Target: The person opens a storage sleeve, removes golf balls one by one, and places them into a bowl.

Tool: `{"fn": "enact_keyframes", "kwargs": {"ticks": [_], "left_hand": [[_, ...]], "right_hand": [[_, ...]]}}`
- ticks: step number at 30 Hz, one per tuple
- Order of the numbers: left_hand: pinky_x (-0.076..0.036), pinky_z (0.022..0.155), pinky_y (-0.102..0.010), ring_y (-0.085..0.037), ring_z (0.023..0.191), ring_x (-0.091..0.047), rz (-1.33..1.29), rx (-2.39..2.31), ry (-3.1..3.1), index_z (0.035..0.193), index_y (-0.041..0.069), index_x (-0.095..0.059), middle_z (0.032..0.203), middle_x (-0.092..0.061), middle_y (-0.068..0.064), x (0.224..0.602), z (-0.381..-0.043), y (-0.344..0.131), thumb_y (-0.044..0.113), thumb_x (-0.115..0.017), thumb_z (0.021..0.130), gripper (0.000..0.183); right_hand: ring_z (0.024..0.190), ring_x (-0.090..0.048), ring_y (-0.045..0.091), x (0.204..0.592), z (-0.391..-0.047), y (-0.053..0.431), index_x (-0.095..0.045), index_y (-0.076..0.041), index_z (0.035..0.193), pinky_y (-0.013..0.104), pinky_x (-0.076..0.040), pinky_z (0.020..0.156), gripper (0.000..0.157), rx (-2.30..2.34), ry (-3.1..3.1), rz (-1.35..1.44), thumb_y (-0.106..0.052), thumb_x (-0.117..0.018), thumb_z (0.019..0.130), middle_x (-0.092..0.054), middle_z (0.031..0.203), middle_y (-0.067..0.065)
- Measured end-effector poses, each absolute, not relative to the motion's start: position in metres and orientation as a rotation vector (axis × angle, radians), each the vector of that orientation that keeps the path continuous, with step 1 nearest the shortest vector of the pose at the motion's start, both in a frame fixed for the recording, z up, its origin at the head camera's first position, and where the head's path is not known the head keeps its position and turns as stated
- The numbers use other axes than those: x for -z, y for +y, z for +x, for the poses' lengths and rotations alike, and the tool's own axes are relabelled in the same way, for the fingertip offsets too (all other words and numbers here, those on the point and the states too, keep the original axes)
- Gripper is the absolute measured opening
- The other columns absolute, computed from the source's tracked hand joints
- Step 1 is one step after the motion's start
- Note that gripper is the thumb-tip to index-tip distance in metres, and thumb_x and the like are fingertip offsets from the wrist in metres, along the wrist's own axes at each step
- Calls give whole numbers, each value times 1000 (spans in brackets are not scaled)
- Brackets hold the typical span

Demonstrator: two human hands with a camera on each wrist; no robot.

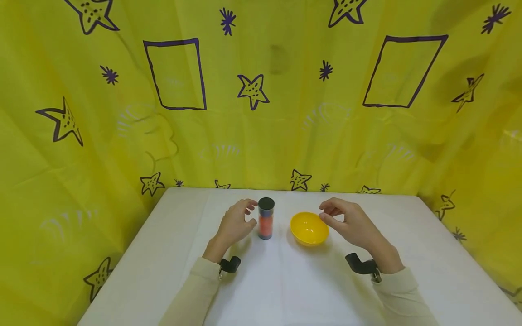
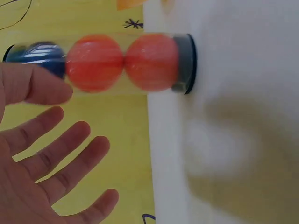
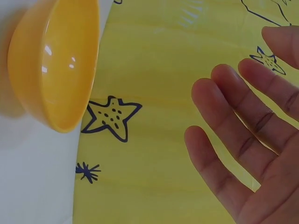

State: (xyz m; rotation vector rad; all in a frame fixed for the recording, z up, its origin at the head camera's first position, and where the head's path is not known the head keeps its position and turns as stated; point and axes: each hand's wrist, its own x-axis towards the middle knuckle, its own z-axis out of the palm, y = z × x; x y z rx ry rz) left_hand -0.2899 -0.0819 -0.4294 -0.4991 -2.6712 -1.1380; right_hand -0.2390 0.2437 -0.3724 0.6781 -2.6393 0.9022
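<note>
A clear tube point(image 1: 266, 222) with a dark lid stands upright on the white table. Two orange-red balls point(image 2: 95, 63) and a dark blue ball point(image 2: 46, 57) are stacked inside it. My left hand point(image 1: 236, 222) is just left of the tube, thumb and fingers spread and holding nothing. To the tube's right sits a yellow bowl point(image 1: 309, 229), its inside bare in the head view. My right hand point(image 1: 346, 222) hovers at the bowl's right rim with relaxed fingers; in the right wrist view its fingers point(image 3: 233, 112) show apart from the bowl point(image 3: 56, 65).
The white table point(image 1: 163, 271) reaches back to a yellow curtain point(image 1: 281, 136) printed with stars and frames, which also hangs along both sides. A black wrist camera mount point(image 1: 230, 265) sits on the left wrist, another mount point(image 1: 360, 264) on the right.
</note>
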Motion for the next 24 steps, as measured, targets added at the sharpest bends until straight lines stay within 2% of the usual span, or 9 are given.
{"fn": "enact_keyframes", "kwargs": {"ticks": [4,8,11,17,24], "left_hand": [[-53,88,-46,-30,110,-65,-483,1118,-2766,134,8,-60,124,-67,-11,433,-288,-74,17,-72,84,52],[-54,85,-43,-26,106,-64,-443,1112,-2817,128,10,-61,122,-68,-8,438,-288,-66,27,-79,85,50],[-54,85,-41,-25,104,-64,-423,1116,-2829,124,12,-62,120,-69,-7,441,-290,-62,34,-82,85,50],[-56,83,-42,-27,101,-66,-419,1151,-2810,125,8,-62,118,-72,-9,447,-290,-56,34,-85,85,53],[-56,82,-39,-25,99,-67,-400,1136,-2817,123,9,-61,115,-73,-8,452,-289,-52,31,-85,85,50]], "right_hand": [[92,-68,14,372,-237,238,-70,-11,111,36,-57,84,16,-923,-2662,715,-15,-71,96,-73,102,-3],[91,-67,11,373,-236,232,-70,-13,110,32,-57,83,14,-941,-2668,768,-16,-71,97,-72,101,-6],[90,-67,9,374,-236,227,-70,-12,111,33,-58,84,15,-952,-2670,802,-16,-71,96,-72,101,-6],[89,-64,8,379,-235,215,-70,-7,115,33,-57,88,21,-954,-2726,836,-18,-71,97,-72,103,-5],[87,-63,4,387,-233,201,-70,-9,112,30,-56,85,18,-973,-2720,891,-19,-71,97,-70,96,-9]]}}
